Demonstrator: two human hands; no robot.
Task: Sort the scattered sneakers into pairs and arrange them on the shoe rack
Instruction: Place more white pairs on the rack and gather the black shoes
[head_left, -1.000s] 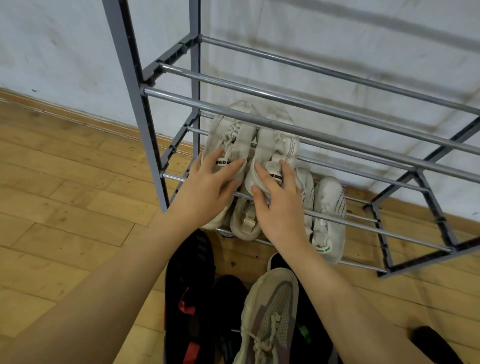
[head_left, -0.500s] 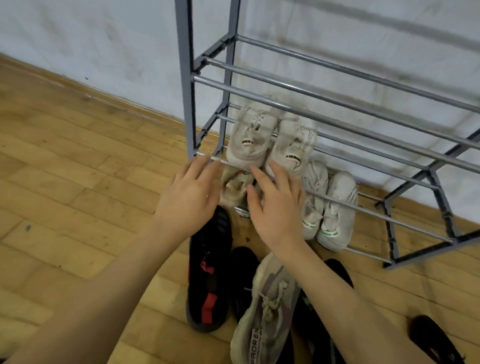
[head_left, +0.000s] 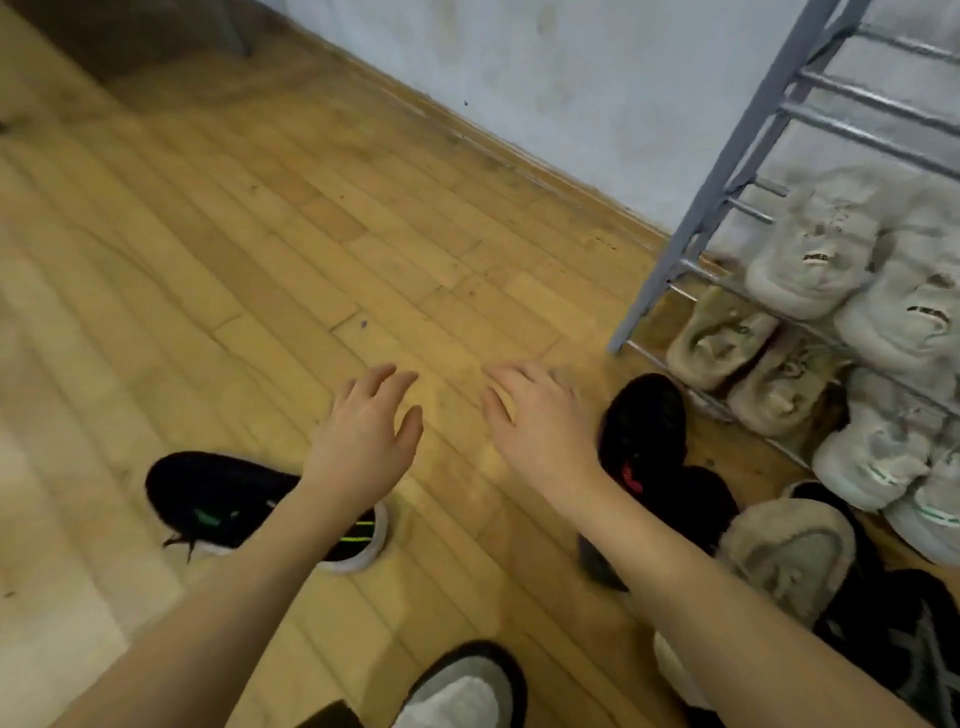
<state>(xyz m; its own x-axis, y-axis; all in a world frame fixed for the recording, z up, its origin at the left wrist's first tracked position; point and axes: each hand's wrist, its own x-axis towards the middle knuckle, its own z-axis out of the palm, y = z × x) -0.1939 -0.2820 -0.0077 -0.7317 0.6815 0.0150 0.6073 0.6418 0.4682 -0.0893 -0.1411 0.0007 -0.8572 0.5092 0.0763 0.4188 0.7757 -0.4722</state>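
Presumably light and soft-knitted, the black sneaker (head_left: 249, 504) is best grasped at its collar; left hand (head_left: 363, 441) and right hand (head_left: 540, 431) are shown spread, empty.

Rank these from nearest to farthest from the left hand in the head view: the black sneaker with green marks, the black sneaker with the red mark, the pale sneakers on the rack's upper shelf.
From the left hand:
1. Black sneaker with green marks: on the floor, partly under the left wrist.
2. Black sneaker with the red mark: on the floor beyond the right hand.
3. Pale sneakers on the upper shelf: far right, on the rack.
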